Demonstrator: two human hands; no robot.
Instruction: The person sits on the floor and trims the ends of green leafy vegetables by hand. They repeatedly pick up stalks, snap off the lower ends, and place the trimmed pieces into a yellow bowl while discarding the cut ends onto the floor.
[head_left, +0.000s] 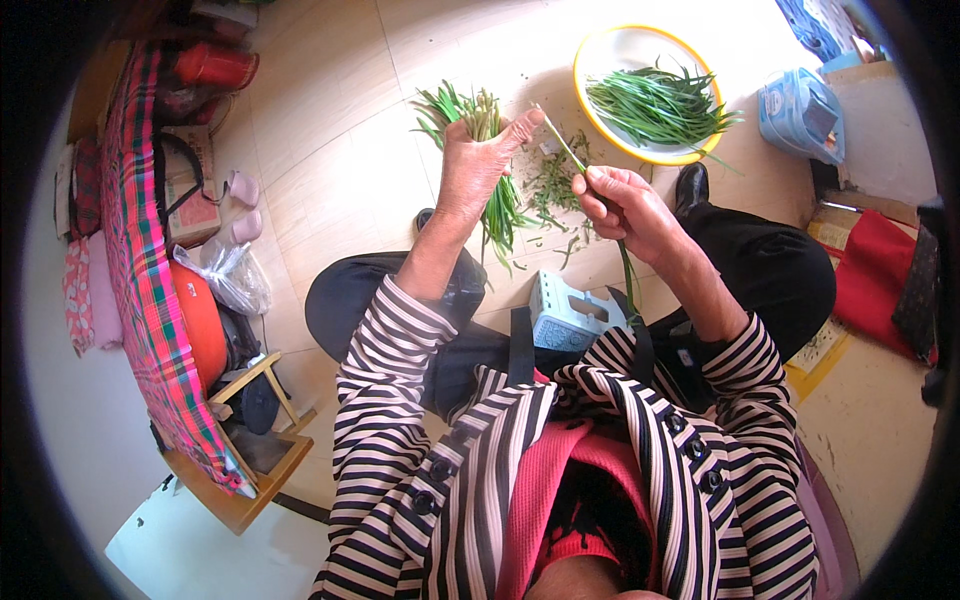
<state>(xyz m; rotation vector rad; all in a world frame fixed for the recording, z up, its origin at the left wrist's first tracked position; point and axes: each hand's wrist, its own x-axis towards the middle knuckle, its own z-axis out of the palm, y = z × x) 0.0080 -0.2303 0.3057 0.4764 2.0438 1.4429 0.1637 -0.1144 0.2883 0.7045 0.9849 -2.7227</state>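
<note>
My left hand (476, 165) is closed around a bunch of garlic chives (501, 214), pale stem ends up and green leaves hanging below. Its thumb reaches right, to the white tip of a single chive stalk (564, 140). That stalk slants down into my right hand (626, 206), pinched between thumb and fingers, with its green leaves trailing below the palm. Under and between the hands, green trimmings (559, 180) lie scattered on the floor. Beyond my right hand stands a white basin with a yellow rim (581, 94), holding a heap of chives (656, 105).
A light blue plastic stool (566, 319) sits between my knees. To the right is a blue bucket (801, 116) with things in it, and a red cloth (874, 281). On the left, a plaid cloth (139, 247) covers furniture, beside a clear plastic bag (232, 277) and a wooden frame (277, 457).
</note>
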